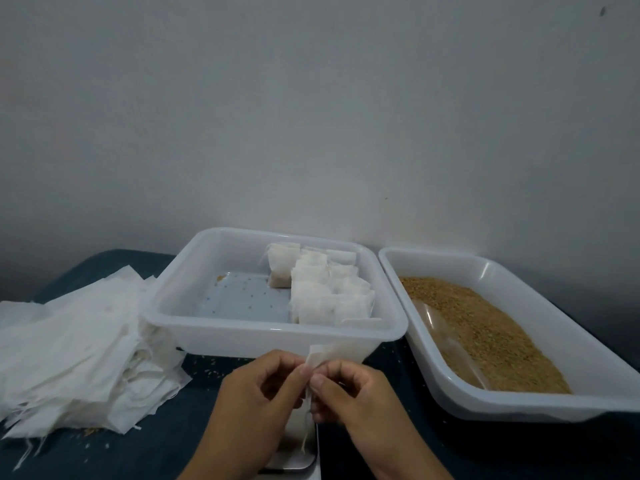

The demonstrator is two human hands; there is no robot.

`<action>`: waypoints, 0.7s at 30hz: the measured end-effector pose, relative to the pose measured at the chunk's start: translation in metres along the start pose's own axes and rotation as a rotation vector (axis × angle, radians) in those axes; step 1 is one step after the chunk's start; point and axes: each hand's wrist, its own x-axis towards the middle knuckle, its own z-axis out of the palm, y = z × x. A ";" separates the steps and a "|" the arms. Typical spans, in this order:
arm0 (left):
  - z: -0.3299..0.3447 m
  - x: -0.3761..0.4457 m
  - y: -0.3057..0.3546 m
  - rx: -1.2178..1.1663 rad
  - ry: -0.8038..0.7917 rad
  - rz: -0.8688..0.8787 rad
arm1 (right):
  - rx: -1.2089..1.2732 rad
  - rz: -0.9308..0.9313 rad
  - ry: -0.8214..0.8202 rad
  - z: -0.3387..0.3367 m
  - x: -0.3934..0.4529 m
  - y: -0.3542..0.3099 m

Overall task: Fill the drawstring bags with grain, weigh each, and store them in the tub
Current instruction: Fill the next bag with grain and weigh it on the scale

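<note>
Hands (308,386) — bag (320,356) (pinched) between

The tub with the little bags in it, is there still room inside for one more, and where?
Yes. The tub has a bare floor patch on its left half, bordered by its left wall and the filled bags. The right side is crowded with bags. Outside, dark cloth lies bare between the empty bag pile and the hands.
</note>
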 end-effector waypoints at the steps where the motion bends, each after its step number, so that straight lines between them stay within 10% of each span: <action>1: -0.001 0.000 0.001 0.030 -0.004 0.014 | -0.006 -0.001 -0.002 0.000 0.001 0.001; 13: -0.008 -0.003 0.001 0.349 0.155 0.221 | -0.520 -0.374 0.273 -0.004 -0.007 0.004; 21: -0.010 -0.006 0.006 0.304 0.213 0.288 | -1.028 -0.644 -0.048 -0.019 -0.010 0.001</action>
